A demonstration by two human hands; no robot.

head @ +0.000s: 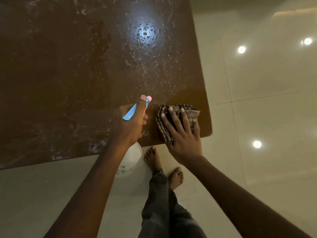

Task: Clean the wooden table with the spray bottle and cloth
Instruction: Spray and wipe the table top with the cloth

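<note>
The brown wooden table [68,74] fills the upper left and is covered with spray droplets and wet streaks. My left hand [128,122] grips the neck of a white spray bottle [130,162] with a blue trigger and pink nozzle, held over the table's near edge. My right hand [181,133] presses flat, fingers straight, on a brown checked cloth [164,131] lying at the table's near right corner. A drier patch shows just beyond the cloth.
The table's right edge [202,79] and near edge [68,158] border a glossy cream tiled floor [265,109] with ceiling lights reflected in it. My bare feet [152,158] and dark trousers are below the table's corner.
</note>
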